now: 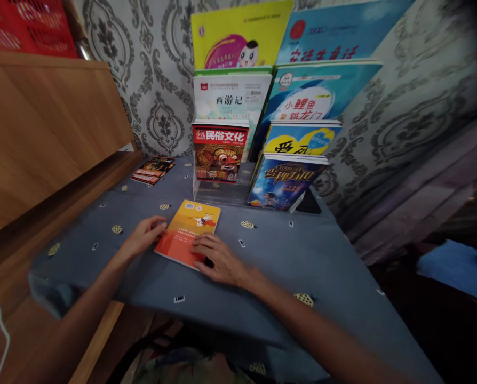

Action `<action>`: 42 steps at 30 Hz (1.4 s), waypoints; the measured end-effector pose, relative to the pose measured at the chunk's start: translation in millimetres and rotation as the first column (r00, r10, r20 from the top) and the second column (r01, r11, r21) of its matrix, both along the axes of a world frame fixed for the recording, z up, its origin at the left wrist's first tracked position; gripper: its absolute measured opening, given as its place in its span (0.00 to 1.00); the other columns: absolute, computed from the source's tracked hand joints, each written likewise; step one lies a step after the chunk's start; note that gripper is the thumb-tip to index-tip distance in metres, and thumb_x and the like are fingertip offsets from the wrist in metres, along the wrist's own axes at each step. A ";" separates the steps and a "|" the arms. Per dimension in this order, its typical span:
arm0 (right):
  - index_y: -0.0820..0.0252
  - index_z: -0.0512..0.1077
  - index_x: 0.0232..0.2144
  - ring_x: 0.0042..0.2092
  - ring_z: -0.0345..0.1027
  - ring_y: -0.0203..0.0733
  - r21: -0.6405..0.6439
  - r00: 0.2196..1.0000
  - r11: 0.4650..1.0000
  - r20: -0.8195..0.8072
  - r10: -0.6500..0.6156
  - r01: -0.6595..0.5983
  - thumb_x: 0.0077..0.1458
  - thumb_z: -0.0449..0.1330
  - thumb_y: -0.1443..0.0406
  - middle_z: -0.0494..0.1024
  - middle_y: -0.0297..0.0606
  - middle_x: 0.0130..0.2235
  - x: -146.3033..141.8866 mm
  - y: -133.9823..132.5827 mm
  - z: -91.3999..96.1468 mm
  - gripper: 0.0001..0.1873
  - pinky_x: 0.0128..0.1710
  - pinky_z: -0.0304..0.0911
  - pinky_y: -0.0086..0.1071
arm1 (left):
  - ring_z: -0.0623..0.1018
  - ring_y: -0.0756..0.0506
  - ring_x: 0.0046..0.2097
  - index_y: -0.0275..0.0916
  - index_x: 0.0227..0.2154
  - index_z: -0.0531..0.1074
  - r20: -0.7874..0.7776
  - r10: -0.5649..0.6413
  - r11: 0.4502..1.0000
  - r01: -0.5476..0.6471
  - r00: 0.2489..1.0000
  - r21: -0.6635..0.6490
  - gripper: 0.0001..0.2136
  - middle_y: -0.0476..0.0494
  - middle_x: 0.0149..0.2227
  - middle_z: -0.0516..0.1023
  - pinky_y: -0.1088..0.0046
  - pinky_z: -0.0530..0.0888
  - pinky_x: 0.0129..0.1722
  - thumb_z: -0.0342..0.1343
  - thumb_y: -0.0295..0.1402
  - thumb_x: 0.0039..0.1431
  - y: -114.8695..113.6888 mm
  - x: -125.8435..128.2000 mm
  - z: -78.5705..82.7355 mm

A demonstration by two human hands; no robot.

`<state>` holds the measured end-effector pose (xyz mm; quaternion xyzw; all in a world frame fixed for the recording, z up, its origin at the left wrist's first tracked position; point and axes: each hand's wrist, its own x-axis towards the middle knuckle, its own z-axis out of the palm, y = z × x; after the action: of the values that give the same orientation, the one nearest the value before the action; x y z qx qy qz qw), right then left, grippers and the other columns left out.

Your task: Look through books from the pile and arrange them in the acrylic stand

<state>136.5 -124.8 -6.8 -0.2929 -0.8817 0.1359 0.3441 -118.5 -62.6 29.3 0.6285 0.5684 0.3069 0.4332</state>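
Head view: thin orange-and-yellow paperback book (pixel 190 230) flat on grey-blue spotted tablecloth (pixel 302 256).
Left hand (pixel 144 234) loose at left edge, right hand (pixel 220 260) flat on near corner, neither grasping; pushed, might ruck loose cloth.

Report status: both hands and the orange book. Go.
Left hand touching left edge of orange book; right hand flat on its near corner. Book lying flat on grey tablecloth. Display rack of books behind, not touching it.
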 end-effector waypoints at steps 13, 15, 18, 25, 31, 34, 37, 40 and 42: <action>0.62 0.73 0.52 0.60 0.67 0.50 -0.016 0.998 1.000 0.060 -0.009 0.010 0.60 0.63 0.56 0.77 0.50 0.52 15.2 -32.3 -2.6 0.22 0.64 0.60 0.51 | 0.77 0.39 0.46 0.37 0.45 0.76 -0.046 -0.115 0.989 0.119 0.992 0.091 0.26 0.39 0.43 0.78 0.60 0.76 0.46 0.56 0.53 0.53 -45.6 8.2 -4.8; 0.62 0.72 0.54 0.62 0.64 0.50 -0.046 0.996 0.999 0.087 -0.002 0.006 0.59 0.63 0.54 0.76 0.50 0.54 21.1 -49.0 -0.5 0.25 0.65 0.58 0.51 | 0.76 0.40 0.47 0.37 0.49 0.75 -0.207 -0.145 0.954 0.192 0.968 0.230 0.23 0.38 0.45 0.77 0.58 0.74 0.50 0.52 0.49 0.60 -68.3 12.9 -11.8; 0.61 0.72 0.55 0.64 0.62 0.51 -0.076 0.993 0.997 0.119 0.003 0.006 0.59 0.63 0.52 0.76 0.50 0.56 29.3 -77.9 3.6 0.27 0.66 0.58 0.51 | 0.75 0.40 0.51 0.41 0.58 0.70 -0.383 -0.140 0.888 0.287 0.913 0.359 0.22 0.38 0.49 0.75 0.59 0.73 0.54 0.49 0.44 0.65 -105.8 17.2 -23.0; 0.59 0.66 0.62 0.66 0.60 0.47 -0.063 0.973 0.998 0.231 0.022 -0.007 0.64 0.59 0.63 0.73 0.49 0.60 40.6 -135.9 1.5 0.25 0.68 0.56 0.47 | 0.70 0.30 0.61 0.47 0.72 0.38 -0.700 -0.224 0.701 0.611 0.678 0.367 0.55 0.30 0.65 0.64 0.53 0.74 0.54 0.67 0.51 0.49 -160.1 1.3 -29.4; 0.59 0.60 0.66 0.66 0.60 0.44 -0.017 0.973 1.000 0.232 -0.012 0.016 0.64 0.51 0.73 0.72 0.47 0.62 41.5 -142.8 -2.5 0.28 0.66 0.59 0.46 | 0.61 0.35 0.69 0.43 0.72 0.33 -0.800 -0.189 0.563 0.730 0.570 0.387 0.41 0.31 0.69 0.57 0.54 0.68 0.62 0.52 0.30 0.65 -157.2 1.8 -33.3; 0.56 0.59 0.66 0.65 0.62 0.42 -0.022 0.990 1.000 0.139 0.006 -0.002 0.65 0.51 0.72 0.74 0.45 0.60 45.3 -138.7 9.6 0.28 0.65 0.62 0.43 | 0.63 0.39 0.68 0.43 0.72 0.39 -0.783 -0.258 0.506 0.770 0.566 0.389 0.36 0.35 0.69 0.60 0.56 0.64 0.66 0.50 0.29 0.66 -148.4 -1.5 -27.4; 0.52 0.59 0.66 0.63 0.66 0.41 -0.048 1.000 0.999 0.013 -0.023 0.023 0.66 0.53 0.68 0.76 0.43 0.58 51.8 -127.3 30.5 0.27 0.63 0.65 0.42 | 0.66 0.40 0.66 0.50 0.69 0.52 -0.653 -0.377 0.538 0.729 0.657 0.423 0.31 0.41 0.66 0.66 0.53 0.61 0.67 0.54 0.36 0.66 -130.5 -3.1 -7.0; 0.51 0.60 0.65 0.60 0.69 0.43 -0.042 0.993 0.994 -0.069 -0.099 0.096 0.67 0.52 0.66 0.76 0.42 0.58 57.6 -104.2 49.4 0.25 0.61 0.67 0.44 | 0.73 0.38 0.60 0.50 0.61 0.66 -0.340 -0.443 0.670 0.559 0.829 0.489 0.25 0.42 0.58 0.76 0.51 0.63 0.66 0.58 0.44 0.62 -101.8 9.4 17.0; 0.51 0.63 0.63 0.57 0.72 0.46 -0.026 0.981 0.984 -0.074 -0.177 0.176 0.67 0.52 0.66 0.77 0.43 0.56 60.1 -83.7 55.1 0.23 0.57 0.69 0.46 | 0.77 0.37 0.54 0.44 0.57 0.69 -0.096 -0.410 0.810 0.411 0.907 0.417 0.25 0.39 0.51 0.80 0.53 0.71 0.59 0.59 0.48 0.59 -79.6 26.3 27.5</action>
<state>196.6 -208.6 48.3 -0.3678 -0.8373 0.1242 0.3851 -92.2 -142.3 56.9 0.8161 0.3381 0.3227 0.3399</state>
